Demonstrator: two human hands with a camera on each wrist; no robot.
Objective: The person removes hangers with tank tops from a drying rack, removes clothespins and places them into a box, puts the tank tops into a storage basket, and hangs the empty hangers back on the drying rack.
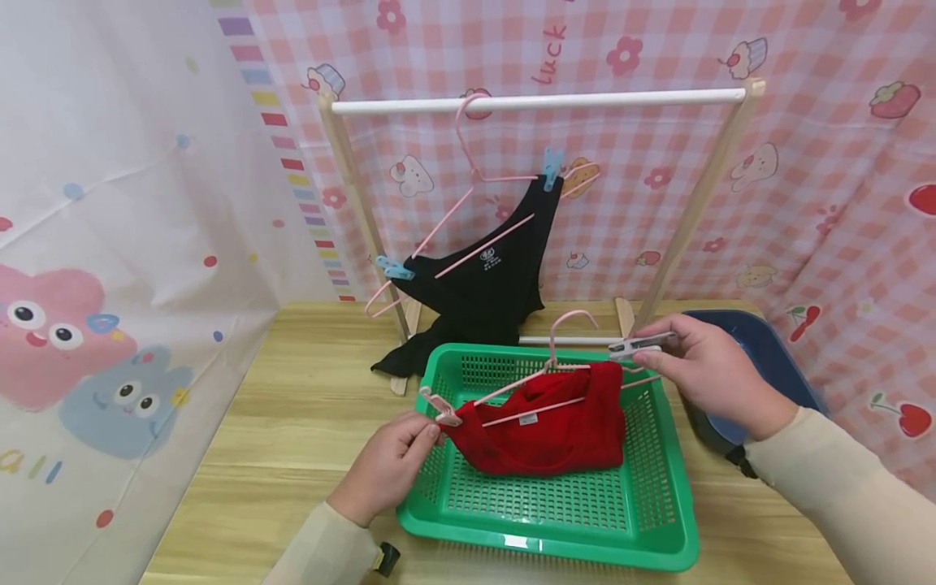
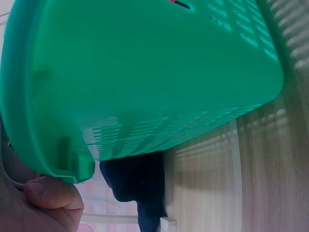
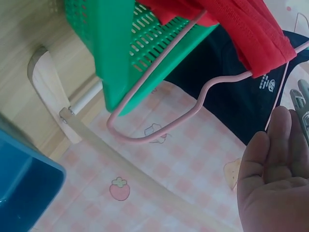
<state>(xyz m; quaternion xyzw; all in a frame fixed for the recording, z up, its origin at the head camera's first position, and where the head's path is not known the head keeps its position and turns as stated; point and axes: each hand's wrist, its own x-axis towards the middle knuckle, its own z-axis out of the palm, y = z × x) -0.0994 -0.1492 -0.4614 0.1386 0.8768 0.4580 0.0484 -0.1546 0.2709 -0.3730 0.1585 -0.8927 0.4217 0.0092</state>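
A red garment (image 1: 548, 455) with straps hangs on a pink hanger (image 1: 552, 349) over the green basket (image 1: 439, 522). At its left corner, a pink clothespin (image 1: 441, 407) clips it to the hanger. My left hand (image 1: 387, 467) pinches that corner, just below the clothespin; the left wrist view shows this hand (image 2: 53, 200) beside the basket's rim, its hold hidden. Between thumb and fingers, my right hand (image 1: 705, 370) holds a grey clothespin (image 1: 643, 346) above the hanger's right end. No clothespin shows on the garment's right side (image 3: 260, 43).
Behind the basket, a black garment (image 1: 504, 268) hangs tilted on another pink hanger with two light-blue clothespins (image 1: 552, 169). That hanger hooks over the white rail (image 1: 621, 101) of a wooden rack. A dark blue basin (image 1: 746, 349) stands right of the basket on the wooden table (image 1: 314, 390).
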